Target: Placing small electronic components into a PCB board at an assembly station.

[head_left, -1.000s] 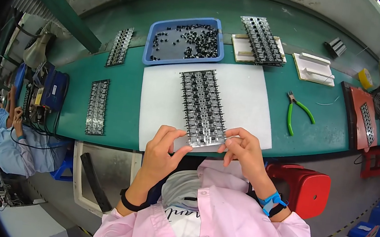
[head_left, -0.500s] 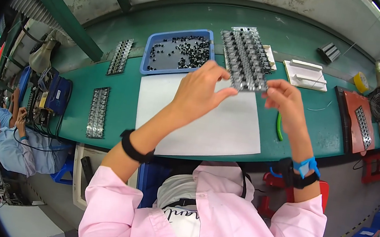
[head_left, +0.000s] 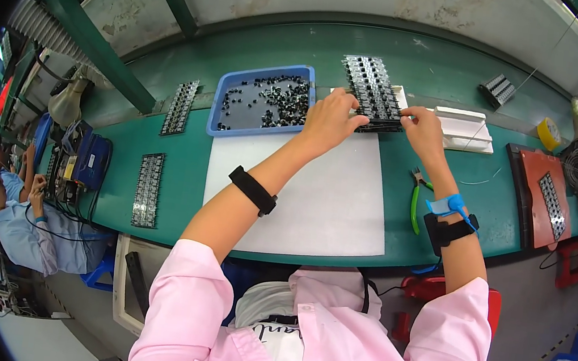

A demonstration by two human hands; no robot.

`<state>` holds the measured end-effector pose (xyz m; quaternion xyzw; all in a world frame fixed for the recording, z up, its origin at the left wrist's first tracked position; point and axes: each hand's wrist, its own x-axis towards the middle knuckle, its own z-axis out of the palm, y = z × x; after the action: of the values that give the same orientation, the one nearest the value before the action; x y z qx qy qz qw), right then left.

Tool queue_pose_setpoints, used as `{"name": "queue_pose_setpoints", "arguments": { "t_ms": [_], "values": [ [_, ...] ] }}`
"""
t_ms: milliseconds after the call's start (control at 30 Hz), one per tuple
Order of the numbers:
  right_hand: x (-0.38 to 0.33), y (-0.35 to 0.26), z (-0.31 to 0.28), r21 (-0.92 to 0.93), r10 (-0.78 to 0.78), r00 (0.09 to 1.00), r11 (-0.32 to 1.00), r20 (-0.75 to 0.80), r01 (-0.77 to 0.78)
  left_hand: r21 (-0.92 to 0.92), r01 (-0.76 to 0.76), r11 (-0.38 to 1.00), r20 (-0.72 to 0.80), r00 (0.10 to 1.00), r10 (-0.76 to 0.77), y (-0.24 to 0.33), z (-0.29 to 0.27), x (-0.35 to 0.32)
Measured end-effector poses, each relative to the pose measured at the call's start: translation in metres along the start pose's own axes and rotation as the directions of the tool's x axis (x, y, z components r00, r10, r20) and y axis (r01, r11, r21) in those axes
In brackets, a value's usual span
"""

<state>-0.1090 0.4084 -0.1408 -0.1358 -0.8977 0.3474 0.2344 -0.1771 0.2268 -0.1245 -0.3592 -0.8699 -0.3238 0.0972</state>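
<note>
A circuit board panel (head_left: 382,126) set with rows of small parts is held by its two ends and appears nearly edge-on. My left hand (head_left: 329,121) is closed, pinching its left end between thumb and fingers. At the other end, my right hand (head_left: 424,130) pinches it with closed fingertips. Just behind lies a stack of similar panels (head_left: 370,78) on a white holder (head_left: 399,94); whether the held panel touches it, I cannot tell. Left of my left hand stands a blue tray (head_left: 220,102) with many small black parts.
White sheet (head_left: 297,200) lies before me. Green-handled cutters (head_left: 414,204) rest to its right. Two panels, the near one (head_left: 148,190) and far one (head_left: 179,108), lie left. A white fixture (head_left: 466,134) and a reddish plate (head_left: 535,195) are right. A co-worker (head_left: 28,219) sits far left.
Both hands have moved away from me with the panel, bringing it to the near end of the stack. The panel has tipped from showing its face to nearly edge-on. The view has shifted slightly.
</note>
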Motion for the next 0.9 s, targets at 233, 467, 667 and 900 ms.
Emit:
{"name": "queue_pose_setpoints", "arguments": {
  "t_ms": [233,467,667,900],
  "values": [
    [-0.001,0.002,0.003,-0.178,-0.116,0.993,0.978,-0.037,0.108,0.042,-0.001,0.999,0.046,0.999,-0.001,-0.004,0.006,-0.002],
    [-0.002,0.004,0.002,-0.217,-0.101,0.994,0.972,-0.036,0.091,0.043,-0.056,0.998,0.027,0.998,0.055,-0.004,0.003,-0.008],
    [-0.008,-0.003,-0.007,-0.193,-0.07,0.997,0.979,-0.013,0.066,0.134,-0.007,0.991,0.052,0.999,0.0,0.001,-0.046,-0.029],
    [-0.092,-0.032,-0.042,0.25,-0.132,0.991,0.96,0.01,0.125,0.556,0.357,0.75,-0.139,0.93,-0.34,-0.101,-0.174,-0.138]
  ]
}}
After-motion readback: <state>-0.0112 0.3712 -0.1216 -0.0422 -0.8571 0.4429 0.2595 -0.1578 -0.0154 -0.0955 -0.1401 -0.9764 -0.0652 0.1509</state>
